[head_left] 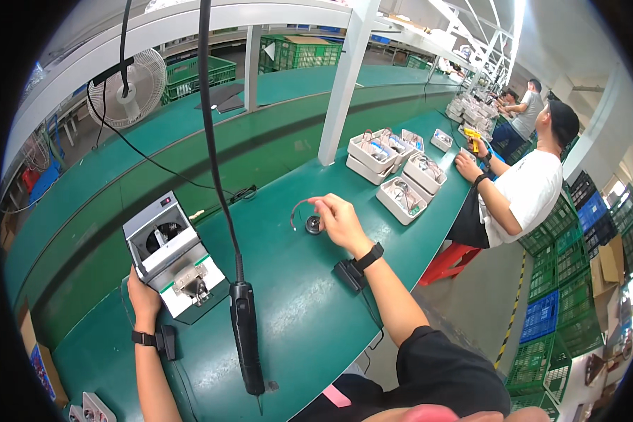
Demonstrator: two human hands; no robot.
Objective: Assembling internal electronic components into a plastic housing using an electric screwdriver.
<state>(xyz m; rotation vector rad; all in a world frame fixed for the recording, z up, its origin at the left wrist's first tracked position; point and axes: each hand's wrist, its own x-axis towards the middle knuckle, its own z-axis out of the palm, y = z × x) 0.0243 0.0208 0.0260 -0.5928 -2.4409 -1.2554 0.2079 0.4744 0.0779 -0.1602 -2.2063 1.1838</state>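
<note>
My right hand (339, 224) is over the middle of the green bench, its thumb and fingers pinched on a thin red and black wire (295, 214). The wire's loose end curves down to the left. Just below the fingertips lies a small round black part (313, 224); whether the wire joins it is hidden. My left hand (144, 301) rests against the left side of a grey and black box-shaped bench machine (183, 264), its fingers mostly hidden by the housing. The machine has a metal mechanism on its front and an open hollow on top.
A black electric screwdriver (246, 337) hangs on a thick cable between my arms. White trays (402, 199) holding wired parts are stacked to the right. Beyond them a co-worker (524, 176) holds a yellow tool (474, 138). A white shelf post (348, 84) rises from the bench.
</note>
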